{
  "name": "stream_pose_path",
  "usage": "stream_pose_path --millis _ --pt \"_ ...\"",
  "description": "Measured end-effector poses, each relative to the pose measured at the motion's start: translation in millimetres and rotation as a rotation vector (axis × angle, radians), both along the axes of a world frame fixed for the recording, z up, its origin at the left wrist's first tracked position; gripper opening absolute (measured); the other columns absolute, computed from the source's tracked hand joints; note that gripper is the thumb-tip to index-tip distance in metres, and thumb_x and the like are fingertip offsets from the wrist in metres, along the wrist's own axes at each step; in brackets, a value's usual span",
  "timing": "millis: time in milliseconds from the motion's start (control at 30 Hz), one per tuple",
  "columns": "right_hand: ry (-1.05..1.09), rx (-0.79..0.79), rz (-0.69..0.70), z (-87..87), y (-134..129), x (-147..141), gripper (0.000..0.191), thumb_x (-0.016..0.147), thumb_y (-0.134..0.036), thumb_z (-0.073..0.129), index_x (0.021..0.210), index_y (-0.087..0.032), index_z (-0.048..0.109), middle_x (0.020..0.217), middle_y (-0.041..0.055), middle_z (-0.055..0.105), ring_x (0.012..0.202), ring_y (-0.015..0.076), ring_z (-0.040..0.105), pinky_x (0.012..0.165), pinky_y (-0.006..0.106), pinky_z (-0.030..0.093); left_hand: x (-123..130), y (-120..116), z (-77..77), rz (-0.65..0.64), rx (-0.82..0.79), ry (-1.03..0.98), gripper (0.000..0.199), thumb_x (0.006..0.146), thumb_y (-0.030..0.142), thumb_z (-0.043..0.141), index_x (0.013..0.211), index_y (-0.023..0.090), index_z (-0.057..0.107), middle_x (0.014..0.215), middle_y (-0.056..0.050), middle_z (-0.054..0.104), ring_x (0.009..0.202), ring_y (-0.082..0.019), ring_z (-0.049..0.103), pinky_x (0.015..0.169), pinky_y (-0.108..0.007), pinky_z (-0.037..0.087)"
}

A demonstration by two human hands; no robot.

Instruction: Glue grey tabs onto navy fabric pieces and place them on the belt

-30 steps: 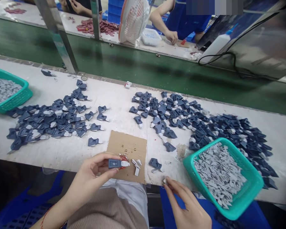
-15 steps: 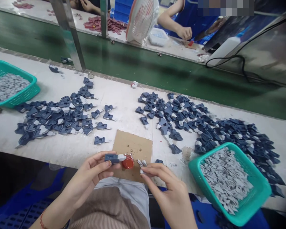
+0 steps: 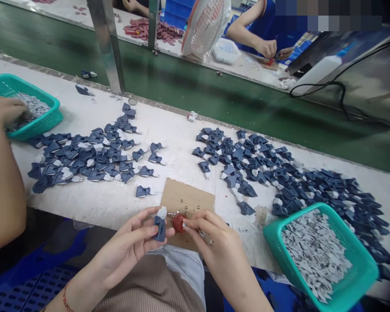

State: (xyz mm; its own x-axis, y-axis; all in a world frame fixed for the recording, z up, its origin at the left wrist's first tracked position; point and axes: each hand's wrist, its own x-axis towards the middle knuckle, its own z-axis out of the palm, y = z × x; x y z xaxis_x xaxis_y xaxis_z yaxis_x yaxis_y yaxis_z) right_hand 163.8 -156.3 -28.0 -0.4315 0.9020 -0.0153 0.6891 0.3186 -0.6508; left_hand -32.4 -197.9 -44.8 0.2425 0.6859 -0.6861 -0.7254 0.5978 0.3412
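My left hand (image 3: pixel 133 242) is closed on a dark blue plastic part (image 3: pixel 160 229), its light grey tip (image 3: pixel 161 212) pointing up. My right hand (image 3: pixel 217 236) pinches a small light grey piece (image 3: pixel 184 225) at the edge of a shallow red round dish (image 3: pixel 178 221); whether the piece touches what is in the dish, I cannot tell. Against the right palm, more light grey pieces (image 3: pixel 205 236) show in part. Beneath the dish lies a cardboard sheet (image 3: pixel 172 190) with several small round bits on it.
Dark blue parts form piles at left (image 3: pixel 84 154) and right (image 3: pixel 325 190). A green basket (image 3: pixel 269 238) of grey pieces stands at right. Another person's arm (image 3: pixel 3 173) reaches into the left green basket (image 3: pixel 53 115). Behind are a metal post (image 3: pixel 107 47) and a fan (image 3: pixel 206 28).
My left hand has turned the blue part from lying sideways to upright. My right hand has moved left to the red dish. Another person's arm has come in at left. The view has shifted slightly.
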Motion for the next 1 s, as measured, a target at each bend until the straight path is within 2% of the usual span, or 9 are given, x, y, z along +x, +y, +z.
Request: stream_pose_path --millis 133,233,333,467,600,733,833,1000 --pt "0.013 -0.005 0.019 -0.7 0.6 -0.1 0.021 0.094 -0.019 0.052 0.082 -0.021 0.069 0.084 0.0044 0.064 0.079 0.0178 0.065 0.069 0.029 0.053 2.8 3.8 -3.3 -0.068 0.119 0.01 0.018 0.076 0.014 0.076 0.094 0.015 0.072 0.096 -0.007 0.074 0.095 -0.019 0.071 0.087 -0.026 0.054" --pt "0.028 -0.022 0.002 -2.5 0.8 -0.8 0.021 0.094 -0.018 0.052 0.083 -0.021 0.069 0.084 0.0049 0.064 0.08 0.0185 0.065 0.07 0.029 0.053 5.6 6.3 -6.5 -0.117 0.225 0.136 0.02 0.076 0.018 0.078 0.095 0.016 0.072 0.094 -0.006 0.073 0.091 -0.016 0.067 0.082 -0.022 0.051" --pt "0.053 -0.084 -0.009 -1.5 1.8 0.6 0.021 0.094 -0.021 0.052 0.084 -0.022 0.071 0.085 0.0053 0.065 0.082 0.0194 0.066 0.073 0.031 0.053 9.6 7.4 -8.0 -0.11 0.264 0.239 0.023 0.076 0.02 0.079 0.097 0.018 0.069 0.095 -0.005 0.073 0.089 -0.016 0.066 0.08 -0.023 0.051" --pt "0.257 -0.315 -0.165 4.9 5.1 8.8 0.011 0.084 -0.03 0.066 0.084 -0.023 0.075 0.087 0.0053 0.071 0.081 0.0195 0.068 0.073 0.031 0.055 17.5 7.8 -7.3 -0.063 0.35 0.289 0.017 0.077 0.02 0.077 0.088 0.019 0.064 0.091 -0.003 0.072 0.087 -0.016 0.067 0.081 -0.025 0.051" --pt "0.605 -0.55 -0.359 10.4 5.7 15.8 0.024 0.071 -0.044 0.079 0.079 -0.022 0.077 0.088 0.0065 0.074 0.079 0.0202 0.071 0.071 0.03 0.058 28.8 8.9 -3.9 -0.044 0.425 0.263 0.018 0.075 0.017 0.078 0.084 0.019 0.063 0.092 -0.002 0.073 0.089 -0.016 0.068 0.079 -0.024 0.053" --pt "0.759 -0.684 -0.409 13.3 2.0 16.0 0.021 0.066 -0.041 0.084 0.076 -0.025 0.077 0.089 0.0041 0.076 0.082 0.019 0.071 0.074 0.029 0.058 40.0 9.7 1.1 -0.061 0.447 0.203 0.018 0.075 0.014 0.077 0.084 0.019 0.062 0.087 -0.001 0.071 0.086 -0.015 0.067 0.078 -0.023 0.054" --pt "0.794 -0.715 -0.393 15.0 -0.4 15.6 0.015 0.068 -0.036 0.084 0.076 -0.026 0.078 0.086 0.0026 0.076 0.08 0.0166 0.071 0.073 0.025 0.057 45.7 9.9 3.5 -0.06 0.435 0.184 0.02 0.074 0.012 0.077 0.084 0.019 0.061 0.087 -0.001 0.071 0.086 -0.014 0.067 0.078 -0.023 0.054" --pt "0.758 -0.682 -0.366 16.9 -3.4 16.3 0.011 0.069 -0.032 0.083 0.075 -0.024 0.078 0.089 0.003 0.072 0.077 0.0159 0.07 0.069 0.025 0.058 49.8 8.7 3.8 -0.068 0.431 0.218 0.019 0.074 0.012 0.077 0.082 0.018 0.061 0.087 -0.001 0.071 0.084 -0.014 0.068 0.077 -0.023 0.055"
